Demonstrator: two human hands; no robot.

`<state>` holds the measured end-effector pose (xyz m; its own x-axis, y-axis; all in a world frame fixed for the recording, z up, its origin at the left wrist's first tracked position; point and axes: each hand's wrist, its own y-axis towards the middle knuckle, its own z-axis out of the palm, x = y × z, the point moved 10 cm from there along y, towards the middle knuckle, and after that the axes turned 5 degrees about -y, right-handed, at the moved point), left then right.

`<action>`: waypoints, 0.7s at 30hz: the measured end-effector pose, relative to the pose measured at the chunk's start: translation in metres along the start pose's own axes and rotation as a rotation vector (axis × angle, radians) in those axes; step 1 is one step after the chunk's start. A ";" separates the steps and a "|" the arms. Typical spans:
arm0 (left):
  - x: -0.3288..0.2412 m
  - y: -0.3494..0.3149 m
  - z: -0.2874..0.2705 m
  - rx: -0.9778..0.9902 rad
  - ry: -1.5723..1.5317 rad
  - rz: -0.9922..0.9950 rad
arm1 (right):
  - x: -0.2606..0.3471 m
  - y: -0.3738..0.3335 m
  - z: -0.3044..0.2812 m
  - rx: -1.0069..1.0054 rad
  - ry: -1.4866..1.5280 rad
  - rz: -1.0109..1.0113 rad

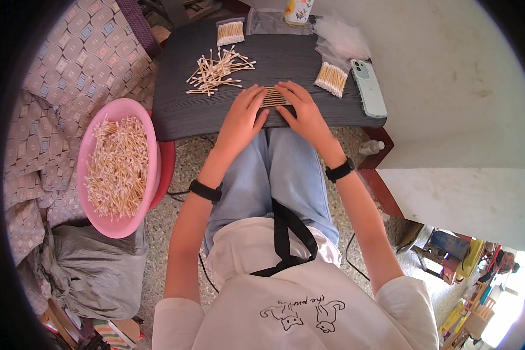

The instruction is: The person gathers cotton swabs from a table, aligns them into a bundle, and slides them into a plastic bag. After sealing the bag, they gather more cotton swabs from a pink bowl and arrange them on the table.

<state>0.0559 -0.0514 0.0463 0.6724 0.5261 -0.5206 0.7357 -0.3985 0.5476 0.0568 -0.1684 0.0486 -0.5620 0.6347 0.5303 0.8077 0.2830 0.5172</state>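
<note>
A row of cotton swabs [276,97] lies side by side on the dark table [175,111], near its front edge. My left hand [244,114] closes on the left ends, fingers on the far side and thumb on the near side. At the opposite ends, my right hand [304,114] grips in the same way, so the cotton tips are hidden under my fingers. Beyond my left hand is a loose heap of cotton swabs [219,71]. To the right of my right hand rests a clear bag packed with cotton swabs [332,79].
Another filled swab bag [230,32] lies at the back, beside a clear plastic bag [268,22] and a printed cup [298,10]. Empty bags [343,38] and a phone [369,87] are at the right. A pink basin [87,192] full of swabs stands on a red stool [168,169].
</note>
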 end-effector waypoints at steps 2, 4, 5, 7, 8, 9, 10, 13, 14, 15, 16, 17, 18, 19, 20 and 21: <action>-0.001 -0.005 0.001 0.031 0.040 0.046 | 0.002 -0.004 -0.001 0.014 -0.069 -0.015; -0.003 -0.006 0.001 0.043 0.039 0.034 | 0.004 -0.006 -0.001 0.022 -0.091 -0.020; -0.003 -0.006 0.002 0.053 0.040 0.026 | 0.006 -0.006 -0.001 0.027 -0.115 -0.027; -0.003 -0.005 0.001 0.033 0.031 0.010 | 0.005 -0.005 -0.001 0.029 -0.119 -0.028; -0.002 -0.005 -0.001 0.013 0.022 -0.006 | 0.005 -0.005 -0.001 0.030 -0.123 -0.028; -0.002 -0.004 -0.001 0.012 0.022 -0.006 | 0.006 -0.004 -0.001 0.031 -0.122 -0.029; -0.002 -0.003 -0.002 0.009 0.032 -0.008 | 0.008 -0.003 -0.002 0.022 -0.124 -0.023; -0.003 -0.004 -0.001 -0.007 0.080 -0.003 | 0.011 -0.004 -0.004 -0.003 -0.170 -0.057; -0.003 -0.004 -0.002 -0.020 0.118 0.004 | 0.014 -0.004 -0.004 -0.019 -0.216 -0.097; -0.004 -0.004 -0.002 -0.019 0.117 0.003 | 0.014 -0.006 -0.003 -0.019 -0.216 -0.096; -0.008 -0.005 -0.003 -0.028 0.151 0.035 | 0.016 -0.007 -0.003 -0.026 -0.255 -0.114; -0.013 -0.005 -0.004 -0.037 0.186 0.066 | 0.017 -0.010 -0.003 -0.034 -0.294 -0.132; -0.015 -0.006 -0.006 -0.038 0.185 0.065 | 0.019 -0.011 -0.004 -0.033 -0.293 -0.133; -0.015 -0.006 -0.007 -0.040 0.165 0.047 | 0.021 -0.012 -0.005 -0.032 -0.308 -0.140; -0.015 -0.006 -0.008 -0.043 0.144 0.029 | 0.023 -0.013 -0.006 -0.030 -0.323 -0.146; -0.015 -0.005 -0.010 -0.044 0.145 0.028 | 0.023 -0.013 -0.006 -0.030 -0.323 -0.147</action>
<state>0.0417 -0.0499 0.0578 0.6718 0.6192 -0.4064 0.7103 -0.3831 0.5905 0.0324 -0.1621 0.0584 -0.5830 0.7845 0.2115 0.7139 0.3704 0.5943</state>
